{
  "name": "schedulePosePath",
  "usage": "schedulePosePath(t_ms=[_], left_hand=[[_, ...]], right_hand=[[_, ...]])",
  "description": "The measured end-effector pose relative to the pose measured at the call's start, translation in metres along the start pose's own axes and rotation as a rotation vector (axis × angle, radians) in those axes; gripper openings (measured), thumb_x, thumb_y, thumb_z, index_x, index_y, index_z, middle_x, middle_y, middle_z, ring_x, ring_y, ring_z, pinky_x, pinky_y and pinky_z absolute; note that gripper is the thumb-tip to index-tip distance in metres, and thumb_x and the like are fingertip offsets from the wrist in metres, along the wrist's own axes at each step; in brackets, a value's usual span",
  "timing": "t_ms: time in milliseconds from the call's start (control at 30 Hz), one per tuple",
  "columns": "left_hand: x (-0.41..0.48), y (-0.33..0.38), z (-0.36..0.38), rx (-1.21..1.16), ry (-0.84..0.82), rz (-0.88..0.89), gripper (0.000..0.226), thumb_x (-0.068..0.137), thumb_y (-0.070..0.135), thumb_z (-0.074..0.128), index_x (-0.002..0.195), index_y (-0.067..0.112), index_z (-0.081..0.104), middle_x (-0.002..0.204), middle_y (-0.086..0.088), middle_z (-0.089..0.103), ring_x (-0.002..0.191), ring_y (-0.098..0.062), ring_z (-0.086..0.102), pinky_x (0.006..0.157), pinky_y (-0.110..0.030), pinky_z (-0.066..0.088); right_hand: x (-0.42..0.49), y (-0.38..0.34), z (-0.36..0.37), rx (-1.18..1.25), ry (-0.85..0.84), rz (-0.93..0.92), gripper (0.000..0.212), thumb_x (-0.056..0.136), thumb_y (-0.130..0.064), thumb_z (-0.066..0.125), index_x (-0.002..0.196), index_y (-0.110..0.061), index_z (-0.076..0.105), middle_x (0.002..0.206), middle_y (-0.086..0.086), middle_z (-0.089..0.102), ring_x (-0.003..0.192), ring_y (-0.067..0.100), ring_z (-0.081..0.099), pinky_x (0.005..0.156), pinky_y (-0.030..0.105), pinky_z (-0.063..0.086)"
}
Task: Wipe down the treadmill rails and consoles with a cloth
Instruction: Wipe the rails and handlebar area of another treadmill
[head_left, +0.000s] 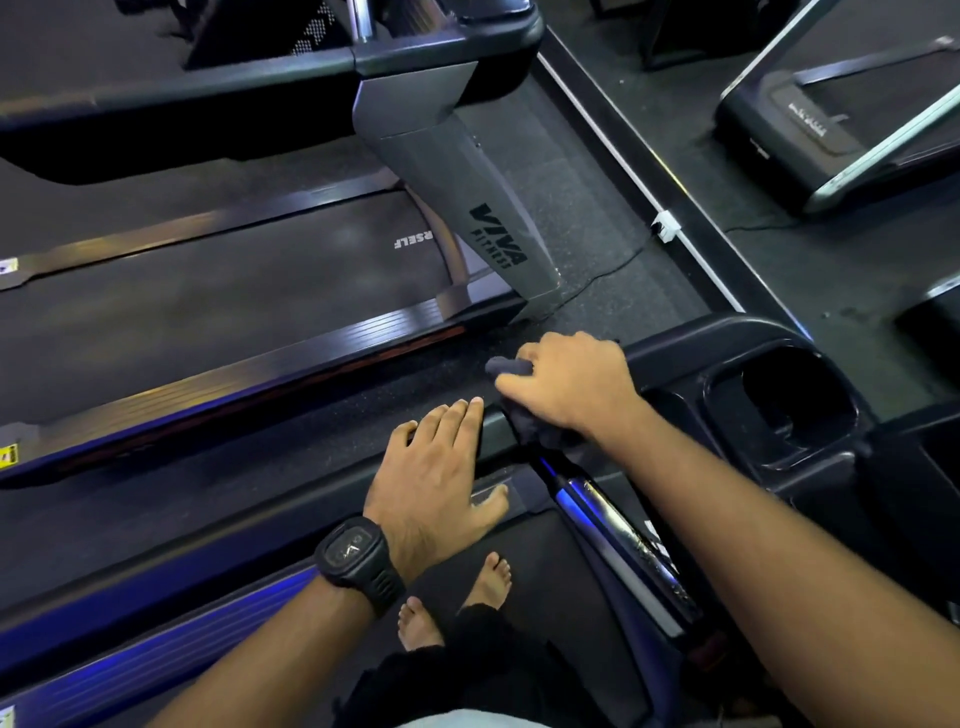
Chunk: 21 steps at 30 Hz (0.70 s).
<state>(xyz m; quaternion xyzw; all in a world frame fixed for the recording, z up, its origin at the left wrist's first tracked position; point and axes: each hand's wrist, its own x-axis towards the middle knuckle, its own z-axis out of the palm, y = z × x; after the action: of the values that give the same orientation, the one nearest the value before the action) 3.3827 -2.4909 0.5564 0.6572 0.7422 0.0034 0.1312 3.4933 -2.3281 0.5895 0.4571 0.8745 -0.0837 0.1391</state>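
The cloth (511, 367) is dark, almost the same colour as the handrail (493, 428) under it, and it is bunched up, not spread flat. One end sticks out past your fingers at the top, and a second part hangs down below your palm, against the rail. It sits where the rail meets the console (675, 358), just left of the cup holder (789, 400).

Your right hand (569, 387) is closed over the cloth and presses it on the rail. Your left hand (441, 480) lies open and flat on the same rail, just beside the right one, fingers together, holding nothing. A black watch (358, 558) is on that wrist.

What could go wrong from here, in my judgement:

- Because the cloth is crumpled, only a small part touches the surface — you may leave strips of the rail not wiped.
- The hanging part is loose; it could slip out of your grip and fall to the belt (519, 582) below.
- Your left hand rests on the piece of rail that probably comes next, so the cloth may bump into your fingers, or that piece may be missed.
- Your bare feet (488, 577) stand on the belt — if the machine is powered, you could lose balance while you lean forward. I cannot tell whether it is on.

The neighbouring treadmill (208, 291) is to your left, well apart from the cloth.
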Motion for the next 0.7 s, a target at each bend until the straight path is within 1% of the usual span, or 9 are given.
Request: schedulePosePath(t_ms=[67,100,267,300,433,500,600,633,700], left_hand=[[0.003,0.002,0.000,-0.013,-0.009,0.017,0.096,0.080,0.069,0.021,0.158,0.012,0.014,0.160,-0.003,0.029,0.146,-0.019,0.029,0.116,-0.043,0.029],[0.004,0.002,-0.001,-0.014,-0.007,0.019,0.097,0.080,0.070,0.020,0.158,0.013,0.013,0.161,-0.003,0.028,0.146,-0.019,0.028,0.117,-0.042,0.029],[0.004,0.004,-0.002,-0.007,-0.022,0.028,0.096,0.080,0.068,0.019,0.158,0.014,0.011,0.161,-0.002,0.026,0.147,-0.018,0.026,0.117,-0.043,0.028],[0.004,0.004,-0.002,-0.012,-0.024,0.032,0.096,0.080,0.068,0.020,0.158,0.013,0.012,0.161,-0.002,0.026,0.147,-0.019,0.026,0.117,-0.044,0.029],[0.010,0.007,-0.004,-0.015,-0.038,0.077,0.094,0.084,0.066,0.027,0.158,0.011,0.011,0.160,-0.004,0.027,0.146,-0.020,0.026,0.117,-0.044,0.029],[0.013,0.008,-0.005,-0.018,-0.036,0.088,0.094,0.083,0.065,0.029,0.157,0.009,0.015,0.159,-0.005,0.029,0.145,-0.021,0.028,0.115,-0.044,0.031],[0.015,0.006,-0.004,-0.032,-0.036,0.110,0.095,0.080,0.066,0.030,0.155,0.008,0.025,0.156,-0.006,0.037,0.142,-0.022,0.036,0.110,-0.044,0.037],[0.015,0.006,-0.004,-0.038,-0.034,0.110,0.095,0.079,0.066,0.030,0.155,0.008,0.026,0.155,-0.006,0.038,0.142,-0.022,0.036,0.110,-0.044,0.037],[0.017,0.005,-0.004,-0.049,-0.030,0.116,0.096,0.079,0.066,0.030,0.156,0.008,0.023,0.157,-0.006,0.035,0.144,-0.022,0.033,0.112,-0.044,0.035]], right_hand=[[0.020,-0.004,-0.010,-0.016,-0.173,0.047,0.058,0.087,-0.065,0.038,0.119,-0.029,0.069,0.125,0.004,0.067,0.117,0.031,0.059,0.087,0.043,0.039],[0.022,-0.004,-0.010,-0.012,-0.178,0.051,0.058,0.087,-0.065,0.038,0.120,-0.029,0.069,0.126,0.004,0.067,0.118,0.031,0.059,0.087,0.043,0.039],[-0.031,0.014,0.020,0.003,0.251,-0.020,0.063,0.078,-0.063,0.032,0.115,-0.031,0.071,0.118,-0.003,0.066,0.109,0.030,0.060,0.096,0.047,0.044],[-0.028,0.014,0.016,0.005,0.212,-0.018,0.060,0.079,-0.064,0.034,0.114,-0.031,0.071,0.117,-0.003,0.066,0.109,0.030,0.060,0.095,0.046,0.044],[0.027,0.012,-0.015,-0.010,-0.212,0.129,0.057,0.087,-0.066,0.041,0.120,-0.029,0.070,0.125,0.003,0.067,0.118,0.030,0.060,0.085,0.041,0.038],[0.028,0.018,-0.014,-0.011,-0.171,0.132,0.055,0.087,-0.065,0.040,0.117,-0.031,0.070,0.125,0.003,0.067,0.117,0.031,0.060,0.087,0.041,0.039],[-0.013,0.021,0.004,-0.062,0.119,0.065,0.060,0.082,-0.065,0.031,0.117,-0.034,0.069,0.122,-0.003,0.066,0.114,0.029,0.058,0.097,0.043,0.043],[-0.017,0.021,0.008,-0.057,0.144,0.046,0.062,0.081,-0.066,0.030,0.116,-0.035,0.070,0.121,-0.004,0.066,0.114,0.028,0.058,0.098,0.043,0.043],[0.002,0.020,-0.005,-0.009,0.003,0.089,0.054,0.085,-0.067,0.038,0.112,-0.034,0.071,0.118,-0.002,0.067,0.114,0.029,0.059,0.089,0.040,0.042]])
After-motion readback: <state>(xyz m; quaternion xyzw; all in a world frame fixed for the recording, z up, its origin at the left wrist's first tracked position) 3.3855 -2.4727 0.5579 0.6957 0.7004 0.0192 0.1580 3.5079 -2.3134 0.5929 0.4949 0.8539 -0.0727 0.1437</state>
